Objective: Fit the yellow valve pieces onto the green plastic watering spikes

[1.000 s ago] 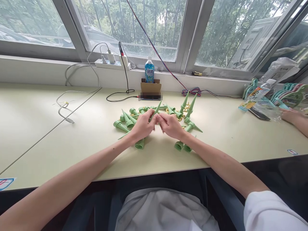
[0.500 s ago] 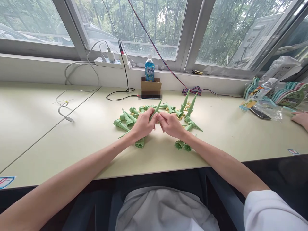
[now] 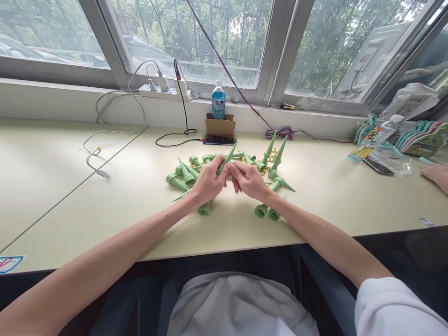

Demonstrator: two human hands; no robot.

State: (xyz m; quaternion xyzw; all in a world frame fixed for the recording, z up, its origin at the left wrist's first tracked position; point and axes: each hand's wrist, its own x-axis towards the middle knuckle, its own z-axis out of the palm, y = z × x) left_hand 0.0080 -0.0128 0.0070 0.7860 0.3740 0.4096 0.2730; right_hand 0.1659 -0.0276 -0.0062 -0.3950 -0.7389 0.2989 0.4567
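My left hand (image 3: 209, 179) is closed round a green plastic watering spike (image 3: 229, 156), whose pointed end sticks up and to the right. Against it, my right hand (image 3: 250, 179) is pinched at the lower part of the spike; whatever lies between its fingertips is hidden. Several like spikes lie about both hands, among them a spike on the left (image 3: 177, 181) and an open-ended one (image 3: 204, 209) under my left wrist. Two threaded sockets (image 3: 261, 211) face me below my right hand. Small yellow plastic pieces (image 3: 274, 153) lie beside two spikes standing upright at the right.
Behind the spikes, a phone (image 3: 220, 139) lies before a cardboard box (image 3: 220, 125) with a blue bottle (image 3: 218, 100). Cables cross the table's (image 3: 140, 233) back and left. At right are a drink bottle (image 3: 376, 137), a dark phone (image 3: 378, 165), hangers (image 3: 425, 136) and another person's hand (image 3: 436, 176).
Both hands stay together at the spike, with only a slight shift of the fingers. The other person's hand at the right edge has moved a little.
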